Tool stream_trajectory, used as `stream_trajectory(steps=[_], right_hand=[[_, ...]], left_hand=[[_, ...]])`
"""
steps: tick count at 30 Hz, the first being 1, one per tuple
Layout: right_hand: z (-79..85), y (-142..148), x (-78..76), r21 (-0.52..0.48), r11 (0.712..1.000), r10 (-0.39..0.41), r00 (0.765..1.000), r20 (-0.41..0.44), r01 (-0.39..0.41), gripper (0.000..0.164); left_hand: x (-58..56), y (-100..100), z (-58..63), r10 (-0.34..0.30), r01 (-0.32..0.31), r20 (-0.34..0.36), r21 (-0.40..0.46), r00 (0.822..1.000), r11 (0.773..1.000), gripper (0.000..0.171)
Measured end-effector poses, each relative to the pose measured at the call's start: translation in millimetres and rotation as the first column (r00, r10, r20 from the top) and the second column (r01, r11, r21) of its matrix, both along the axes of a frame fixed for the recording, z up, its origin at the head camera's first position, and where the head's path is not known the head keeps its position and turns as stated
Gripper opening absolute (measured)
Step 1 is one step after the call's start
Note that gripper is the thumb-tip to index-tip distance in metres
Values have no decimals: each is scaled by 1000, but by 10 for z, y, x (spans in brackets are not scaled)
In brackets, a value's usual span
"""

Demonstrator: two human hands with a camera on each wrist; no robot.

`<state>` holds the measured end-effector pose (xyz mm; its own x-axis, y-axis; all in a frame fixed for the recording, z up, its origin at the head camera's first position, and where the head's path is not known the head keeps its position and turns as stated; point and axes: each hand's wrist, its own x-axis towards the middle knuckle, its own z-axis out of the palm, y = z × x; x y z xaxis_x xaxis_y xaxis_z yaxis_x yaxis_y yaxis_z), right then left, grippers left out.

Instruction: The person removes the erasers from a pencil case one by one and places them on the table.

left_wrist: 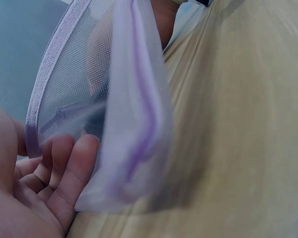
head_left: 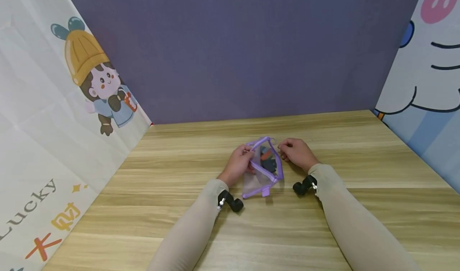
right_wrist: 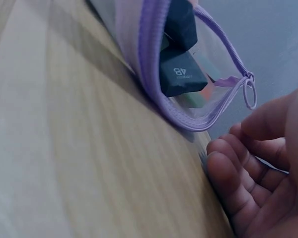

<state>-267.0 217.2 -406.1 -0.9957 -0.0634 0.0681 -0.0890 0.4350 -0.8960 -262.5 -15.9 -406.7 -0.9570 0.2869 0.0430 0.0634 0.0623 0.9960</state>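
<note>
A mesh zip pouch (head_left: 256,180) with purple edging stands unzipped on the table, its mouth spread wide toward the right. My left hand (head_left: 235,166) pinches the pouch's left edge between thumb and fingers. Inside lie several small blocks, among them a dark block marked 4B (right_wrist: 181,75) and an orange piece (head_left: 266,155). At the far end of the zipper hangs a ring pull (right_wrist: 250,95). Just right of it is my right hand (head_left: 297,153), fingers loosely curled with nothing in them, apart from the pouch.
The wood-grain table (head_left: 161,207) runs back to a dark blue-grey panel (head_left: 233,51). Printed cloths stand at both sides, a cartoon figure (head_left: 102,79) on the left one. A black wrist camera (head_left: 235,205) sits on the left sleeve, another (head_left: 300,188) on the right.
</note>
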Motion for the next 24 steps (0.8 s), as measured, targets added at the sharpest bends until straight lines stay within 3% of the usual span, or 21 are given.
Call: stream_trajectory(steps=[11, 24], right_hand=[[6, -3, 3, 3, 1000, 2, 1000, -7, -2, 27], [18, -17, 6, -35, 999, 18, 999, -27, -19, 27]], left_hand=[[5, 13, -30, 38, -39, -22, -17, 999, 999, 24], [37, 21, -5, 37, -37, -24, -23, 999, 999, 18]])
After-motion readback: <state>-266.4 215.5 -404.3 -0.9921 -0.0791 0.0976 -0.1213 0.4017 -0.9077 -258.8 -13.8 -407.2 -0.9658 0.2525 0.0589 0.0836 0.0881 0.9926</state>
